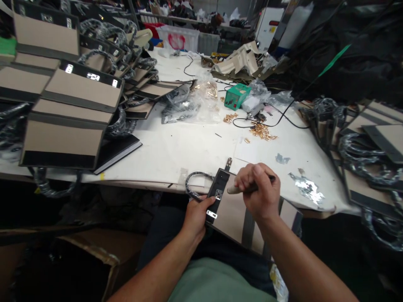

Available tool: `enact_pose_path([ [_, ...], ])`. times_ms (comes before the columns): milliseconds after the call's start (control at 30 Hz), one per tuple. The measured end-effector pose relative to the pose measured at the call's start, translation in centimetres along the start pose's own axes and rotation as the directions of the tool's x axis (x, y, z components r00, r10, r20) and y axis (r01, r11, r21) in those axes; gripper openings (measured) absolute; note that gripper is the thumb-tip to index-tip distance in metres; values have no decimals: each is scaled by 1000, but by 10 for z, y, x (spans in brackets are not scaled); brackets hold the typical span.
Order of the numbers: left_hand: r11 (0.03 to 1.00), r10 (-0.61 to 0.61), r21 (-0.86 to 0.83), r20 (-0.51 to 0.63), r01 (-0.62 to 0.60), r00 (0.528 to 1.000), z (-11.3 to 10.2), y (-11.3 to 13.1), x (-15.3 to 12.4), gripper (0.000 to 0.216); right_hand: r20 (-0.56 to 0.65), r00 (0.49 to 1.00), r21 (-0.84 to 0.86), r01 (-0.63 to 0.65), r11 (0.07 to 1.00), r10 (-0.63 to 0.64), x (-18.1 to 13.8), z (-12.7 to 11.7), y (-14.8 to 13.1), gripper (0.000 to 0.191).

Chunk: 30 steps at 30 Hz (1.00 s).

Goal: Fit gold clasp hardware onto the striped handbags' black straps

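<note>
White bench [151, 155] across the middle, and the beige panel [233, 209] sits at its near edge, right of centre, one end over the bench and the rest hanging above the lap. Right hand [262, 191] now: forearm angled up from the lower right, fingers curled into a tight fist, thumb uppermost. Left hand [197, 216] from the other side, thumb pressed flat on the panel's dark end strip [222, 180], fingers hidden underneath, so it's pinching that edge. A wrapped loop handle [187, 184] curls out beyond the strip, over the bench's near edge. In the fist, a slim tool [234, 190], pale tip aimed left, close by the small metal plate [218, 194]; contact, can't tell.
</note>
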<state>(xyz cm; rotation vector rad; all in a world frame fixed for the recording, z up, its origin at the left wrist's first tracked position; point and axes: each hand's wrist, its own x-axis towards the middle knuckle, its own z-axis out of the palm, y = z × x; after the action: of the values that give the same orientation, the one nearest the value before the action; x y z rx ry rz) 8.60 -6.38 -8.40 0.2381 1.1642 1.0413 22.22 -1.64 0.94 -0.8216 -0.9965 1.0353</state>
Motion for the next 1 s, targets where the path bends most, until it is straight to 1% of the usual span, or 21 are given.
enact_pose_path([
  [100, 1000, -10, 7, -19, 10, 1000, 3, 2, 1, 24, -34, 998, 112, -49, 993, 53, -7, -3, 21, 39],
  [233, 1000, -17, 3, -41, 17, 999, 3, 1, 3, 24, -67, 992, 159, -97, 983, 109, -6, -9, 44, 41],
  [333, 1000, -22, -2, -44, 22, 999, 3, 1, 3, 22, -87, 990, 193, -94, 977, 113, -7, -12, 51, 41],
  [467, 1000, -31, -1, -39, 31, 999, 5, 3, 2, 21, -71, 994, 194, -68, 979, 83, -12, -11, 56, 41],
  [533, 999, -30, 10, -27, 31, 999, 5, 4, 2, 23, -47, 997, 143, -54, 988, 61, -17, -8, 58, 40],
  [567, 1000, -27, 16, -16, 27, 1000, 4, 4, 3, 24, -19, 999, 85, -41, 996, 42, -19, -6, 59, 40],
  [633, 1000, -6, 29, 1, 6, 1000, 3, 3, 3, 25, 92, 996, -100, 6, 995, 3, -21, -1, 58, 39],
  [667, 999, 11, 37, 4, -12, 1000, 3, 3, 4, 25, 165, 986, -207, 33, 978, 1, -21, 1, 57, 39],
  [700, 999, 31, 43, 2, -31, 1000, 3, 2, 4, 24, 226, 974, -302, 47, 952, 23, -20, 3, 55, 40],
  [733, 998, 49, 48, -3, -49, 999, 2, 1, 4, 23, 259, 964, -367, 36, 930, 65, -17, 5, 53, 41],
  [800, 996, 76, 47, -5, -76, 997, 2, 0, 4, 22, 240, 958, -393, -54, 918, 159, -10, 7, 48, 45],
  [867, 996, 87, 34, 8, -87, 996, 2, -2, 3, 23, 182, 963, -324, -133, 937, 199, -2, 10, 43, 47],
  [933, 995, 94, 27, 14, -94, 995, 1, -3, 3, 22, 181, 964, -278, -138, 951, 193, 4, 15, 38, 46],
  [1000, 995, 99, 24, 6, -100, 995, 0, -3, 3, 20, 244, 948, -334, -118, 935, 206, 8, 23, 36, 44],
])
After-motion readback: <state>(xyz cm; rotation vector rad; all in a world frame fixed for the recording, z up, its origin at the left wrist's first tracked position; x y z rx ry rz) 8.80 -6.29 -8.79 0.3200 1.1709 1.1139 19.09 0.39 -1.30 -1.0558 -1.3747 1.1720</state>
